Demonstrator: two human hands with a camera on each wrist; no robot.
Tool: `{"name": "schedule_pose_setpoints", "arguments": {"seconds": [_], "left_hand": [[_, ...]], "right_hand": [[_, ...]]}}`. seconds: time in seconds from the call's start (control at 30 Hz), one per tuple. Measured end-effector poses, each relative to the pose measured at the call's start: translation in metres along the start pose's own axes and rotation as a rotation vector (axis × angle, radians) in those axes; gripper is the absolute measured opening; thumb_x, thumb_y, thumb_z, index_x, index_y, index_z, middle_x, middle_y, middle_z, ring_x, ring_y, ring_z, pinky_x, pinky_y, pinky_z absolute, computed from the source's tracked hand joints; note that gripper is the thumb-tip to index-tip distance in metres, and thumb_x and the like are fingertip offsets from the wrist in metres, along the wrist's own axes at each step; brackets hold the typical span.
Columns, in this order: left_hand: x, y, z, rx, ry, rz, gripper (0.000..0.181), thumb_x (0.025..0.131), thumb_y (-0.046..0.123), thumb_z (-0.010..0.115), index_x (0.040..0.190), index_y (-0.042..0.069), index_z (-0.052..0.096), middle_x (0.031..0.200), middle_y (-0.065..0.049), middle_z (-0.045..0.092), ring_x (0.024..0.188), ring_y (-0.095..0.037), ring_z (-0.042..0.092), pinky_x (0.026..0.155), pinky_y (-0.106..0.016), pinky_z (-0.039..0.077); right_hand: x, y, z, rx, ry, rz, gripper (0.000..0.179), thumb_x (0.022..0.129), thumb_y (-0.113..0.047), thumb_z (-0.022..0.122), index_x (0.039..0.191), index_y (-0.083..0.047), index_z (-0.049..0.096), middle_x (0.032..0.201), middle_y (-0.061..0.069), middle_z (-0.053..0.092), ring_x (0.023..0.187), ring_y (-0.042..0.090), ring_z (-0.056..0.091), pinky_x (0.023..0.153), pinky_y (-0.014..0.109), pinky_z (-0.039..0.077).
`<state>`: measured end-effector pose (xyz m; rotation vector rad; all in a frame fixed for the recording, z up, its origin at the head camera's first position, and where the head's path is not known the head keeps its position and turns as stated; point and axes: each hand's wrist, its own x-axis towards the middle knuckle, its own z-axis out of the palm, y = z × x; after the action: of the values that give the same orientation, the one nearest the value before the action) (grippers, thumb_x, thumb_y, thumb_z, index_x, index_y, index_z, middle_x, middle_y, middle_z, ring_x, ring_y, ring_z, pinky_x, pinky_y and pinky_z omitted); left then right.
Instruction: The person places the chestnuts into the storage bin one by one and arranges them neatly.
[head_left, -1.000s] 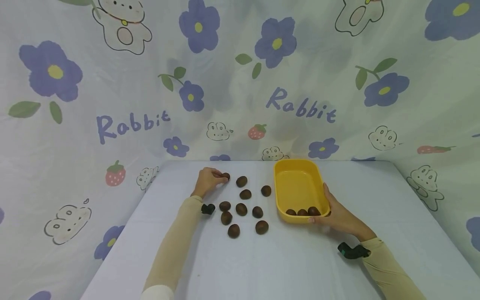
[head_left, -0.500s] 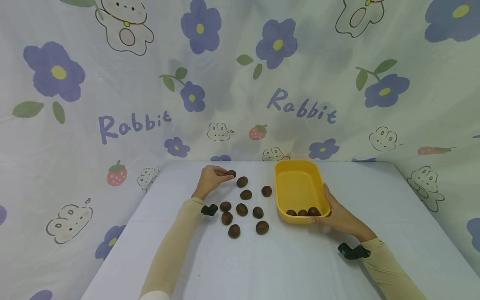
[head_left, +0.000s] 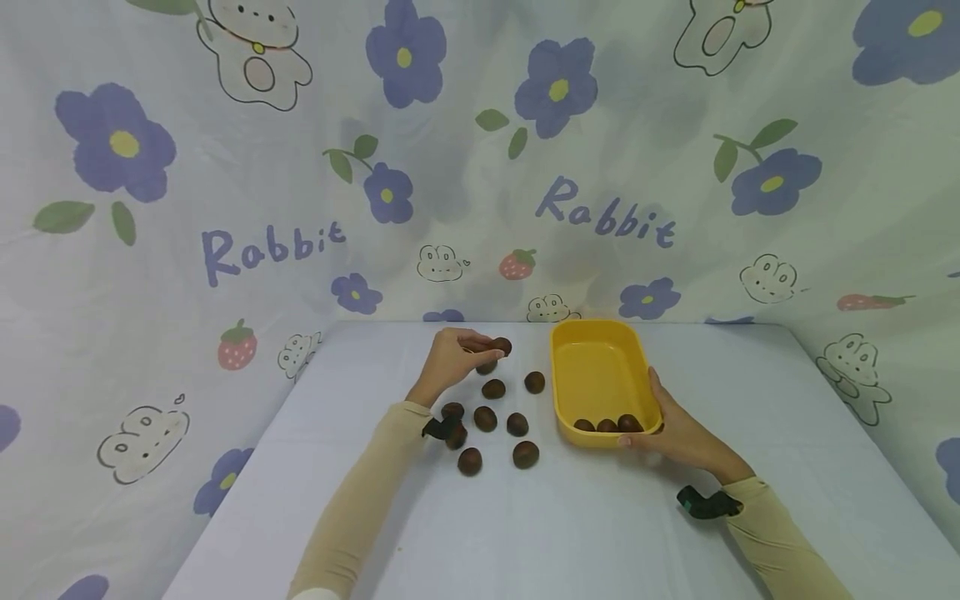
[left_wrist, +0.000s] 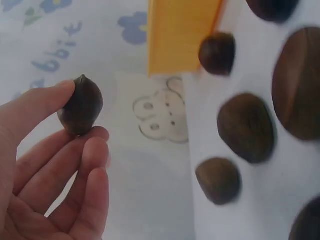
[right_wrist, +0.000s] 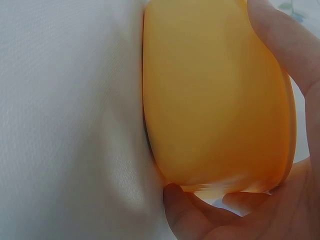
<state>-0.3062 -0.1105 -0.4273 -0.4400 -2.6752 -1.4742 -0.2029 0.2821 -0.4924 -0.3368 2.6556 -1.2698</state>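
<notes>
In the head view my left hand (head_left: 452,364) is raised over the back of the table, pinching a chestnut (head_left: 502,346). The left wrist view shows that chestnut (left_wrist: 82,107) between thumb and fingertips, its pointed tip up. Below the hand, a loose chestnut (head_left: 487,367) is partly covered. My right hand (head_left: 686,435) grips the near right corner of a yellow plastic container (head_left: 600,367), thumb along one side and fingers round the end, as the right wrist view shows its outer wall (right_wrist: 215,100). Several chestnuts (head_left: 628,423) lie along the container's near end.
Several loose chestnuts (head_left: 485,418) are scattered on the white table (head_left: 540,533), left of the container. One chestnut (head_left: 535,382) lies close to the container's left side. A printed curtain (head_left: 465,167) hangs right behind the table.
My left hand has lifted the chestnut and carried it to the right, above another chestnut. The right hand and the container have stayed in place.
</notes>
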Motion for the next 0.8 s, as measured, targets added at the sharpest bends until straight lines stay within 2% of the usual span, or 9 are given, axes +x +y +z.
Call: {"name": "schedule_pose_setpoints", "arguments": {"seconds": [0.17,0.3,0.47,0.8], "left_hand": [[-0.004,0.014,0.016,-0.016,-0.033,0.017,0.034,0.083,0.040,0.087,0.107,0.017,0.081,0.099,0.001,0.080,0.088,-0.016,0.074,0.077,-0.037,0.063],[-0.006,0.019,0.029,-0.009,-0.042,0.045,0.032,0.082,0.042,0.087,0.105,0.020,0.082,0.098,0.005,0.080,0.089,-0.013,0.072,0.080,-0.032,0.060],[-0.008,0.023,0.047,-0.002,-0.067,0.085,0.031,0.083,0.043,0.086,0.105,0.021,0.082,0.097,0.006,0.080,0.088,-0.013,0.068,0.077,-0.030,0.056],[-0.011,0.035,0.076,0.023,-0.158,0.065,0.036,0.083,0.043,0.086,0.109,0.020,0.082,0.100,0.005,0.081,0.090,-0.015,0.066,0.073,-0.026,0.054]], "right_hand": [[0.000,0.000,0.000,-0.013,-0.004,0.014,0.139,0.081,-0.048,0.085,0.163,-0.009,-0.021,0.172,0.028,-0.002,0.155,0.056,0.017,0.117,0.073,0.024],[0.000,0.000,0.000,-0.007,-0.005,0.014,0.139,0.081,-0.048,0.085,0.163,-0.009,-0.020,0.172,0.028,-0.001,0.154,0.055,0.018,0.117,0.073,0.024],[0.000,0.002,0.000,-0.001,-0.005,0.017,0.138,0.082,-0.048,0.085,0.163,-0.009,-0.020,0.172,0.028,-0.001,0.155,0.055,0.018,0.118,0.073,0.023],[-0.001,0.000,-0.001,0.036,-0.006,-0.025,0.136,0.083,-0.042,0.085,0.162,-0.005,-0.020,0.172,0.029,-0.003,0.155,0.055,0.016,0.118,0.074,0.021]]}}
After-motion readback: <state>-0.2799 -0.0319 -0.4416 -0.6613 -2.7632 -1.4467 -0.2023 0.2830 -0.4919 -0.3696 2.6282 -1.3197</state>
